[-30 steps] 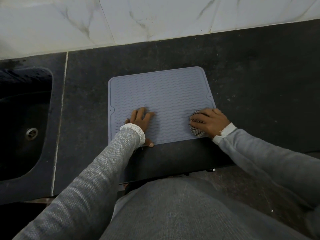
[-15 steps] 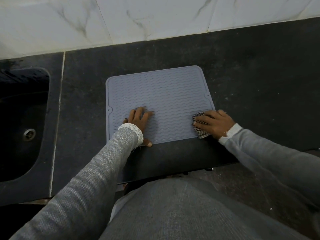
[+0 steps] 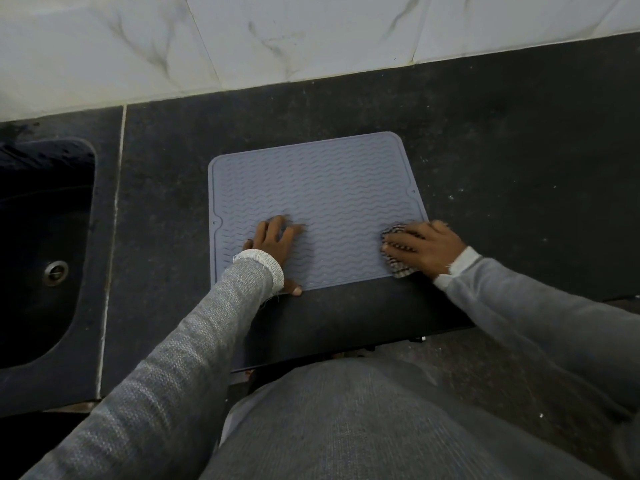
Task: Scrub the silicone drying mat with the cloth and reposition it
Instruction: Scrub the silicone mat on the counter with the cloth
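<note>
Scrubbing is underway at the near right corner of the silicone drying mat [image 3: 318, 202] lying flat on the countertop [image 3: 519, 150], the right hand [image 3: 424, 249] gripping the cloth [image 3: 394, 268], the left hand [image 3: 273, 242] pressing flat-fingered, repositioning apparently pending.

It was a home kitchen: a dark stone counter [image 3: 485, 140], a sink [image 3: 41, 244] at nine o'clock, marble wall tiles [image 3: 277, 39] at twelve.
</note>
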`<state>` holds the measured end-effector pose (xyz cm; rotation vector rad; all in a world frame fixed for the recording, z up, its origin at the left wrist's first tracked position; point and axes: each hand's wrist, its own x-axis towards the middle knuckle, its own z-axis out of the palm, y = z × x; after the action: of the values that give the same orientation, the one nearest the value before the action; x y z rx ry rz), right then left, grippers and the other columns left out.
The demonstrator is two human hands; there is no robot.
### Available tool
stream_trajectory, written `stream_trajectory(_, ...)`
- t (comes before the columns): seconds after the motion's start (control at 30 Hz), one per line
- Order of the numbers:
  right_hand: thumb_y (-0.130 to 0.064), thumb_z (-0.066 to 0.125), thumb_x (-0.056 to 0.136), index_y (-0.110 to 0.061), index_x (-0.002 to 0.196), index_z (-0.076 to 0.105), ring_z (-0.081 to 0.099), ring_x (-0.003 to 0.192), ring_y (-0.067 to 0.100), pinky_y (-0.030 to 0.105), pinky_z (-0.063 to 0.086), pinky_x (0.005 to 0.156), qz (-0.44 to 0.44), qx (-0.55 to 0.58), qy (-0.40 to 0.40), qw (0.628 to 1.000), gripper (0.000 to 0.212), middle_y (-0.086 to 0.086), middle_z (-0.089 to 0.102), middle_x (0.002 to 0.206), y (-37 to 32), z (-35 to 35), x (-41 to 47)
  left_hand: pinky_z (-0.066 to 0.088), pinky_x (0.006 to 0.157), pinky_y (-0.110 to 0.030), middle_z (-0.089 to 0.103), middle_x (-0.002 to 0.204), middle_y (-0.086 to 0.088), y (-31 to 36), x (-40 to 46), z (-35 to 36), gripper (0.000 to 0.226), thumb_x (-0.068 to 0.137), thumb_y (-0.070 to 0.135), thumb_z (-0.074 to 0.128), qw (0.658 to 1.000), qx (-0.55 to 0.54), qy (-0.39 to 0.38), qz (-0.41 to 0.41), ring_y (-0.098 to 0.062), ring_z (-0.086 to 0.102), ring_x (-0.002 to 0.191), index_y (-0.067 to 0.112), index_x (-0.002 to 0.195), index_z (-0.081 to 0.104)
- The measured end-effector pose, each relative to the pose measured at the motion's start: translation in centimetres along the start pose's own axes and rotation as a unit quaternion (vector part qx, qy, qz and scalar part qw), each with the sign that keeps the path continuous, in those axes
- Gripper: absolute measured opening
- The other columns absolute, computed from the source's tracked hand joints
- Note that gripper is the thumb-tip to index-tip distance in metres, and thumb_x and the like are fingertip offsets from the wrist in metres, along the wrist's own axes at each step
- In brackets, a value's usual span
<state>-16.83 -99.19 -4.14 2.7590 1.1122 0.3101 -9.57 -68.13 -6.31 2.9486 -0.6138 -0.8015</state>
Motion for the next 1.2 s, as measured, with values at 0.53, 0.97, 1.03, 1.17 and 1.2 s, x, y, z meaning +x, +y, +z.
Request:
stream_trajectory(0.53, -0.016, 0.046, 0.080, -0.024, 0.099, 0.074, 0.069, 0.086, 0.026, 0.032, 0.047, 0.068, 0.036, 0.001, -0.025, 0.999, 0.035, -0.003, 0.072, 0.103, 0.9, 1.2, -0.6, 0.026, 0.106, -0.057, 0.000, 0.149, -0.001, 0.1, 0.0, 0.1, 0.123, 0.044, 0.052, 0.086, 1.000, 0.007, -0.002, -0.009, -0.027, 0.003, 0.137, 0.037, 0.141, 0.013)
stream_trajectory(0.97, -0.009, 0.090, 0.040, -0.018, 0.096, 0.075, 0.067, 0.087, 0.033, 0.043, 0.052, 0.062, 0.141, 0.077, -0.073, 0.984, 0.059, 0.004, 0.071, 0.102, 0.8, -0.4, -1.3, 0.014, 0.112, -0.057, 0.003, 0.155, -0.004, 4.0, -0.3, -3.6, 0.101, 0.065, 0.057, 0.075, 0.999, 0.048, -0.016, -0.010, -0.031, 0.006, 0.142, 0.029, 0.145, 0.019)
stream_trajectory(1.03, -0.011, 0.090, 0.042, -0.020, 0.098, 0.074, 0.066, 0.088, 0.032, 0.042, 0.051, 0.063, 0.148, 0.083, -0.058, 0.984, 0.059, 0.003, 0.071, 0.104, 0.5, -0.5, -0.7, 0.011, 0.113, -0.057, -0.001, 0.156, -0.004, 6.0, 0.6, -3.8, 0.104, 0.065, 0.056, 0.075, 0.999, 0.031, 0.010, 0.016, -0.031, 0.003, 0.143, 0.030, 0.146, 0.014)
stream_trajectory(1.17, -0.019, 0.089, 0.051, -0.026, 0.094, 0.075, 0.068, 0.087, 0.025, 0.034, 0.050, 0.067, 0.117, 0.077, -0.042, 0.989, 0.047, -0.004, 0.072, 0.101, -0.7, -0.6, 1.8, 0.006, 0.112, -0.060, -0.013, 0.156, -0.003, 10.0, 2.8, -3.8, 0.120, 0.060, 0.057, 0.078, 0.999, 0.028, -0.015, 0.044, -0.030, -0.009, 0.143, 0.035, 0.147, -0.002)
stream_trajectory(1.2, -0.023, 0.089, 0.051, -0.028, 0.091, 0.075, 0.068, 0.085, 0.023, 0.032, 0.050, 0.068, 0.097, 0.066, -0.052, 0.992, 0.043, -0.006, 0.072, 0.099, -1.0, -0.5, 2.4, 0.007, 0.111, -0.061, -0.013, 0.156, -0.004, 10.5, 3.2, -3.6, 0.123, 0.059, 0.057, 0.079, 0.998, 0.039, -0.029, 0.048, -0.030, -0.010, 0.143, 0.035, 0.147, -0.004)
